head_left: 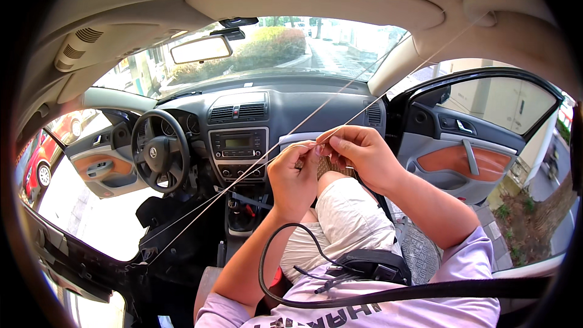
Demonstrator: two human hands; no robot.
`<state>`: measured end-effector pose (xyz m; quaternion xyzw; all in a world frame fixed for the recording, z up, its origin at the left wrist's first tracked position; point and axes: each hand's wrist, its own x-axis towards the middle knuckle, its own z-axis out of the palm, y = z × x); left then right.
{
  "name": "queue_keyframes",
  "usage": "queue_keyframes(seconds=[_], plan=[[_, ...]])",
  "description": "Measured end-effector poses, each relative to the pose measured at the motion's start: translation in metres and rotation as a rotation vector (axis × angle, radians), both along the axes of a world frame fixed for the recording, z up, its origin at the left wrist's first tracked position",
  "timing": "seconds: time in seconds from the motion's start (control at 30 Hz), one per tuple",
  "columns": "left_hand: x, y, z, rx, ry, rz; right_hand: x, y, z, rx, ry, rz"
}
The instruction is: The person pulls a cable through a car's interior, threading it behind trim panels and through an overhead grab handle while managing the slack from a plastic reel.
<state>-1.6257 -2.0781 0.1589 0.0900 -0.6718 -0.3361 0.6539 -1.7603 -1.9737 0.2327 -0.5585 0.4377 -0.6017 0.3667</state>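
- Across your shirt (425, 307), a black cable (262, 267) loops from its right edge to its left, then back to the black pouch (388, 267) at your waist.
- Your left hand (293, 176) is nearly closed, thumb and fingertips pinched on a thin cord (243, 176) above your pale shorts (352, 215).
- Your right hand (361, 152) meets it there, fingers curled, its own pinch on the cord; the bit between your fingertips is too small to make out.
- Pale strands of that cord slant from the dark trim at the cabin's lower left corner, past your hands, toward its upper right corner, one reaching the grab handle (507, 3).
- Beyond your left forearm stands the gear lever (243, 212), below the dashboard's (291, 103) middle.
- The steering wheel (155, 152) fronts the dashboard's left end; an open door (437, 136) stands past its right end.
- Farthest, a hedge (267, 48) shows through the windshield, behind the mirror (200, 50) at its upper edge.
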Motion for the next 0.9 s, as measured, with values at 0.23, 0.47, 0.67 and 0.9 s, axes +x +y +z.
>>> queue_keyframes(seconds=[0.23,0.47,0.67,0.9], plan=[[-0.003,0.002,0.001,-0.01,0.004,0.046,0.004,-0.009,-0.017,-0.144,-0.015,-0.015],[0.001,0.005,0.005,-0.137,-0.029,0.181,0.009,-0.016,-0.013,-0.119,0.15,-0.175],[0.003,0.0,0.004,-0.26,0.002,0.248,0.004,-0.012,-0.009,-0.114,0.266,-0.156],[0.007,-0.003,0.008,-0.43,-0.048,0.318,-0.001,-0.014,-0.015,-0.079,0.175,-0.097]])
